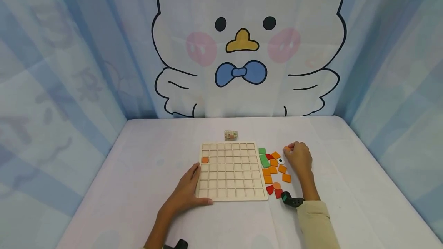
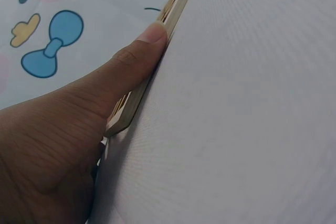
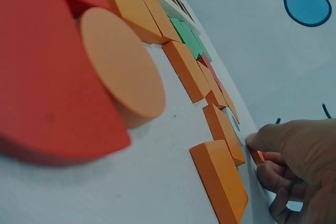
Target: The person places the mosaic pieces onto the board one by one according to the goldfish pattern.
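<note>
A pale wooden grid board [image 1: 230, 176] lies on the table with one orange disc [image 1: 205, 160] in a cell at its left side. My left hand [image 1: 187, 191] rests against the board's near left corner, its fingers along the left edge and its thumb [image 2: 153, 34] extended along the front edge. Right of the loose pieces, my right hand [image 1: 300, 158] pinches a small orange piece [image 3: 257, 156] between thumb and fingers; its rounded edge shows in the head view. Between that hand and the board lie several orange square tiles [image 1: 286, 178] and an orange disc [image 1: 277, 185].
Green tiles [image 1: 264, 160], red curved-edged pieces [image 1: 278, 193] and a white disc with a dark centre [image 1: 281, 161] lie right of the board. A small patterned piece [image 1: 230, 135] sits behind it. The table [image 1: 145, 156] meets printed curtains at the back and sides.
</note>
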